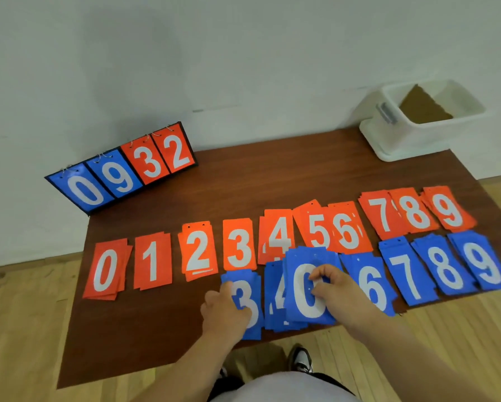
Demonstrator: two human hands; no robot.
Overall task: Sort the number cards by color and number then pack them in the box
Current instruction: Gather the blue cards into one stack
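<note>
Red number card piles run in a row across the table, from the red 0 pile [105,274] at the left to the red 9 pile [448,208] at the right. Below them lie blue piles: the blue 3 pile [248,303], the blue 4 pile [277,300], the blue 6 [371,285], 7 [404,274], 8 [446,268] and 9 [483,261] piles. My left hand [223,309] rests on the blue 3 pile. My right hand [330,288] pinches a stack topped by a blue 0 card [307,291]. The white box [426,123] stands at the back right.
A flip scoreboard [121,169] reading 0 9 3 2 stands at the table's back left corner. Bare brown table [272,181] lies between scoreboard and box. The box holds a brown sheet. The wall is behind; wooden floor surrounds the table. My shoe [301,359] shows under the front edge.
</note>
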